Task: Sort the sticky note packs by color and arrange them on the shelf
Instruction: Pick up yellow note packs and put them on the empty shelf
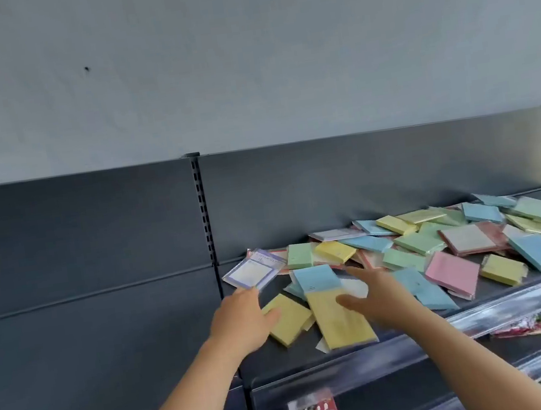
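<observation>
Packs of sticky notes (439,241) lie jumbled across the right half of the shelf (494,295), with yellow, green, blue and pink all mixed, so the sorting has barely begun.

Your left hand (242,318) appears to pinch the near corner of a purple-bordered pack (253,270). That pack is lifted clear of the shelf and tilted, with its far edge up against the dark back panel (363,185). Blur makes the fingertips hard to read.

Your right hand (377,294) holds nothing. Its fingers are spread and reach over the left fringe of the heap.

The long yellow pack (341,322) is probably the next one to take:
- **Position:** It lies flat, directly beneath your right thumb and just to the left of that palm. Your right hand is clearly the nearer one.
- **Long axis:** It runs away from you, with the far end leaning slightly left.
- **Ends:** The far end is tucked under a blue pack (316,278). The near end points at the shelf's front lip.

To free it, you would likely draw it towards you, out from under the blue one.

A smaller yellow pack (289,321) sits corner-on just beside your left thumb, and it is the natural partner for the long one. That hand is already occupied, though.
</observation>
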A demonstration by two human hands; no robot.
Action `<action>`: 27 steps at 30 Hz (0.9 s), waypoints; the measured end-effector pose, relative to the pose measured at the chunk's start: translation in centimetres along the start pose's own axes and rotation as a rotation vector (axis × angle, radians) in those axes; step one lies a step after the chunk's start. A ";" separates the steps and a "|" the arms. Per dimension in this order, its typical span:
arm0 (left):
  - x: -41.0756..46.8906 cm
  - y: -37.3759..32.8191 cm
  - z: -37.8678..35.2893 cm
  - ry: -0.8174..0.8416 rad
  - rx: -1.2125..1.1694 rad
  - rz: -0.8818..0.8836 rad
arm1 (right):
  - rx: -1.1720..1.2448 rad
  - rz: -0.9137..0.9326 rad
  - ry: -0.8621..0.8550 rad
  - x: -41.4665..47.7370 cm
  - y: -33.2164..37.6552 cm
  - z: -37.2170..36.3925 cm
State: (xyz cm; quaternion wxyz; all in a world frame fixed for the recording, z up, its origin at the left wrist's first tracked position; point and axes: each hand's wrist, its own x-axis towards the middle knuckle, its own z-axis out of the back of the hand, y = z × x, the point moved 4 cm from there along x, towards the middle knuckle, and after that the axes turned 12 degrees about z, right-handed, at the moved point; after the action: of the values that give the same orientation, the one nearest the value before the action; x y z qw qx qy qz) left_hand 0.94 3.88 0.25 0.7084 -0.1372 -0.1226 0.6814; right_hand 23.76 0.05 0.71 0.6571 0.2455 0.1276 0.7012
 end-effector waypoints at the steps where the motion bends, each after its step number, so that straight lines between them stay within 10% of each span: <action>1: 0.4 -0.4 -0.8 0.055 0.006 0.028 | 0.022 0.006 0.035 0.3 -0.4 -0.2; 17: 0.4 -1.5 -3.0 0.184 -0.189 0.307 | 0.098 0.170 0.282 3.3 -3.4 -2.1; 27: -1.8 -1.5 -2.0 0.001 -0.788 0.358 | 0.715 0.105 0.093 4.3 -1.9 -1.0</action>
State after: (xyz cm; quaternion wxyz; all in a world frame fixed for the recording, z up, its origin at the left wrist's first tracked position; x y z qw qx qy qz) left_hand 2.93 1.95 -1.03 0.4727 -0.4165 -0.3473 0.6947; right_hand 24.82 4.58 -0.29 0.4864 0.4337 0.3816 0.6555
